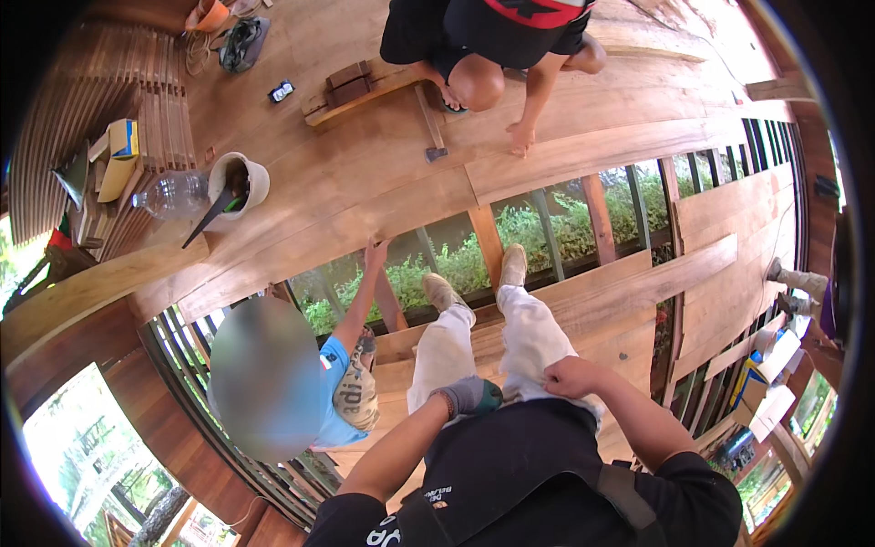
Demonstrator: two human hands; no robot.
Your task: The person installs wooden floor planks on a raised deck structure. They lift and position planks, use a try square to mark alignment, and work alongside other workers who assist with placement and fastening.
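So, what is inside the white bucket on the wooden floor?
In the white bucket a dark long-handled tool leans out over the rim, beside something green. The contents are dark; the bucket wall hides the bottom. A clear plastic bottle lies beside it.

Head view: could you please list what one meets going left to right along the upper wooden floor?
Yellow-and-blue box → clear plastic bottle → white bucket → small black device → stacked wood blocks → hammer → crouching person's hand

Pale, creased trousers (510, 337) on both thighs, legs stretched over floor planks (629, 283).
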